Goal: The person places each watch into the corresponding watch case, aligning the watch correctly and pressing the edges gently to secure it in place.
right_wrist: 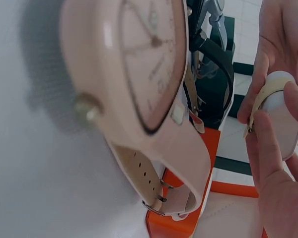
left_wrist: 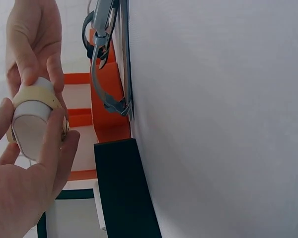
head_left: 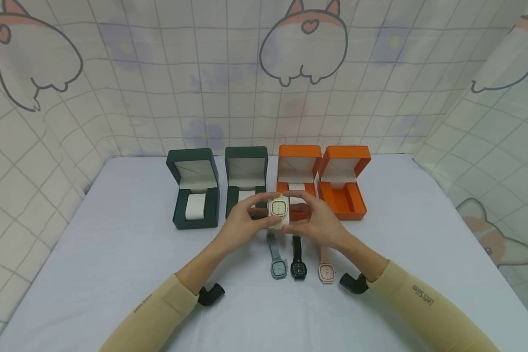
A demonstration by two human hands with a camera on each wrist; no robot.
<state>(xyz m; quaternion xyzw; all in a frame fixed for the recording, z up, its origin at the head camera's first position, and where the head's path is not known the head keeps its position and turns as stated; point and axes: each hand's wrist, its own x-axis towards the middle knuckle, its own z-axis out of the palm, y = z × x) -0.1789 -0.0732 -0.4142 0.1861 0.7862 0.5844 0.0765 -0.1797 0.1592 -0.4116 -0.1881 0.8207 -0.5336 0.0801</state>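
A cream-strapped watch [head_left: 278, 207] is wrapped around a white cushion [left_wrist: 31, 133], held up between both hands in front of the boxes. My left hand [head_left: 241, 221] grips it from the left, fingers and thumb curled about the strap and cushion. From the other side my right hand [head_left: 320, 221] pinches the cushion's end and the strap. Below the hands a blue watch [head_left: 279, 268], a black watch [head_left: 298, 269] and a pink watch [head_left: 326, 272] lie in a row on the table. The pink watch [right_wrist: 154, 64] looms large in the right wrist view.
Two green boxes [head_left: 180, 208] with raised lids stand at the back left. Beside them are an orange box [head_left: 282, 187] with a white cushion and another orange box [head_left: 356, 201] showing its bare orange inside. White cloth covers the table [head_left: 114, 254]; a patterned curtain [head_left: 229, 98] hangs behind.
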